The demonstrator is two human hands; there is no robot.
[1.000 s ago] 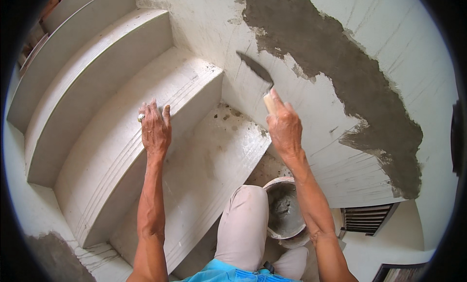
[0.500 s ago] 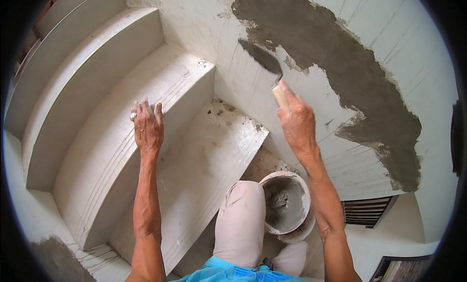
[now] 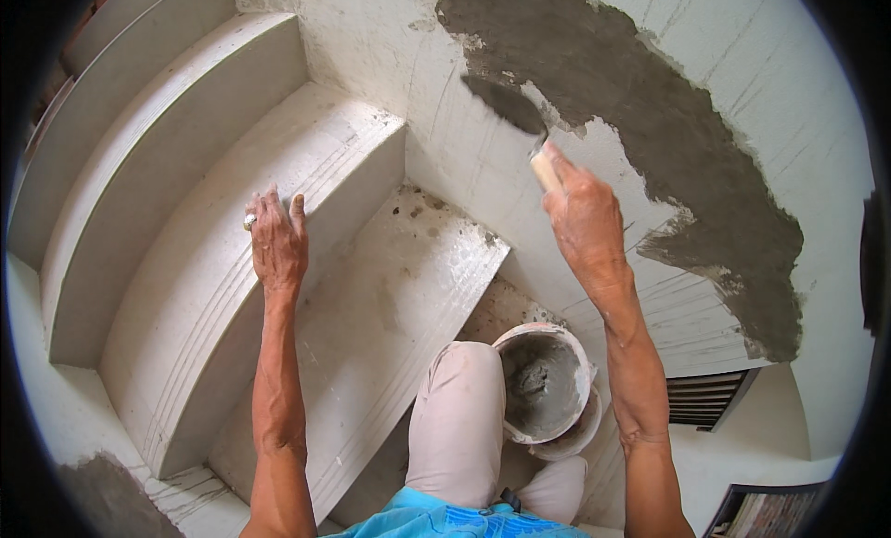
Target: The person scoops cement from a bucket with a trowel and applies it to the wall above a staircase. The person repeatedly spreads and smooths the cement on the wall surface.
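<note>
My right hand (image 3: pixel 587 218) is closed around the pale wooden handle of a trowel (image 3: pixel 506 104). The dark, pointed blade is held at the wall (image 3: pixel 492 181), beside the lower left edge of a broad patch of dark grey mortar (image 3: pixel 640 102); whether it touches cannot be made out. My left hand (image 3: pixel 277 241) rests on the front edge of a curved stair step (image 3: pixel 209 232), fingers stretched out, with a ring on one finger. Next to my knee stands a bucket (image 3: pixel 587 371) with wet grey mortar (image 3: pixel 538 380) inside.
A second pale container (image 3: pixel 587 431) sits under or beside the bucket. Curved steps (image 3: pixel 176 120) rise to the upper left, and a lower step (image 3: pixel 371 287) lies before me. On the right are a dark slatted opening (image 3: pixel 710 399) and a dark-framed rack (image 3: pixel 766 512).
My right hand has shifted a little to the right and downward with the trowel, whose blade has turned slightly. My left hand stays on the step edge.
</note>
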